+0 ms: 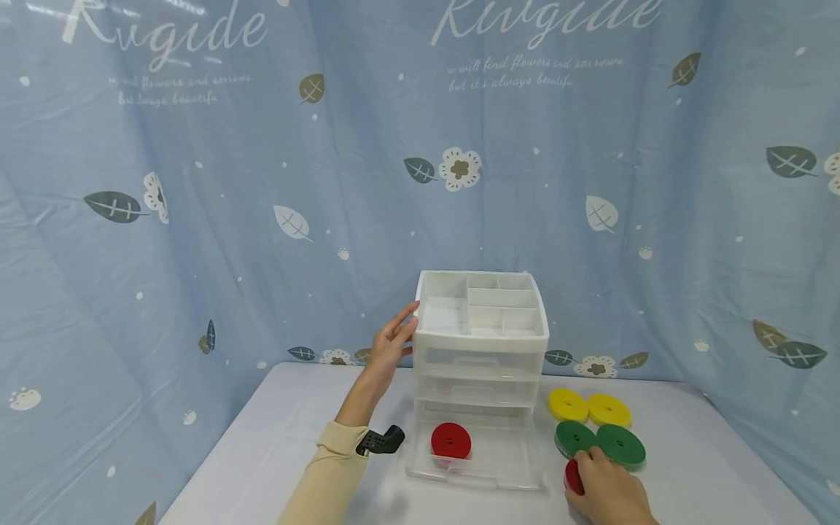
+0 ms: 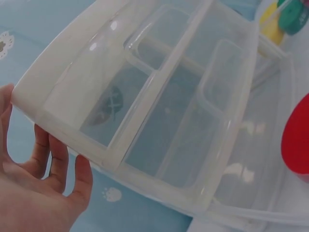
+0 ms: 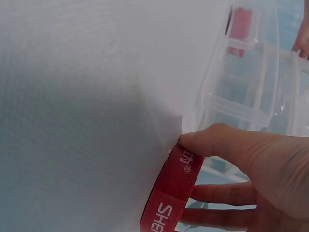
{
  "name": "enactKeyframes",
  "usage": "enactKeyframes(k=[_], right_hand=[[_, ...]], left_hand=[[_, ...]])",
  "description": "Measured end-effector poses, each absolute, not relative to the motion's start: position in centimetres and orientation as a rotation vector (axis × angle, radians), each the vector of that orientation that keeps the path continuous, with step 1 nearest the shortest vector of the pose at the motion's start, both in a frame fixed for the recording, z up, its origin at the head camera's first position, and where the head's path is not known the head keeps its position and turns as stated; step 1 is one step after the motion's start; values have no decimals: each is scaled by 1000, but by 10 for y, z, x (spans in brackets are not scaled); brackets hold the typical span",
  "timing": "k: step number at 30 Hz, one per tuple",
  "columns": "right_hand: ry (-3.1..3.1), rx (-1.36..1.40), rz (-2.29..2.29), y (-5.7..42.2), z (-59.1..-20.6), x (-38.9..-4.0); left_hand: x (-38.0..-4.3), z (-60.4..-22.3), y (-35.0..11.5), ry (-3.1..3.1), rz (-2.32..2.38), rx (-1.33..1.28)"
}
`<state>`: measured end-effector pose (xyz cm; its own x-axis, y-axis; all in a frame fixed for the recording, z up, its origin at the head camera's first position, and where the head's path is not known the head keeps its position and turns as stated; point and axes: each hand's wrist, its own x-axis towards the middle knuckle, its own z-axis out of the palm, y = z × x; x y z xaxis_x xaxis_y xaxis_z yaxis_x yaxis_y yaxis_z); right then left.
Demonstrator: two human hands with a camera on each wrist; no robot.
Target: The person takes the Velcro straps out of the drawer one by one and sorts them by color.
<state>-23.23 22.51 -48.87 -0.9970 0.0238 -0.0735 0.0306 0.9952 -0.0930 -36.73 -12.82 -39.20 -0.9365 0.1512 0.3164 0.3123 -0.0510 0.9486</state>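
A white drawer unit with clear drawers stands mid-table. Its bottom drawer is pulled out, with a red disc lying flat at its left side. My left hand rests against the unit's upper left side, and its fingertips touch the edge in the left wrist view. To the right of the drawer, my right hand grips a second red disc between thumb and fingers. White lettering shows on that disc's rim; in the head view the hand covers most of it.
Two green discs lie just beyond my right hand, and two yellow discs behind them. The unit's top is a divided tray. A blue patterned curtain hangs behind the white table.
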Motion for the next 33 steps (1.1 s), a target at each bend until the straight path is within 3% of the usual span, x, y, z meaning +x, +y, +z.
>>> enactKeyframes(k=[11, 20, 33], right_hand=[[3069, 73, -139, 223, -485, -227], [3036, 64, -208, 229, -484, -233], [2914, -17, -239, 227, -456, -237]], left_hand=[[-365, -390, -125, -2131, -2097, -477], [-342, -371, -125, -2183, -2057, -471], [-341, -368, -125, -2141, -2080, -487]])
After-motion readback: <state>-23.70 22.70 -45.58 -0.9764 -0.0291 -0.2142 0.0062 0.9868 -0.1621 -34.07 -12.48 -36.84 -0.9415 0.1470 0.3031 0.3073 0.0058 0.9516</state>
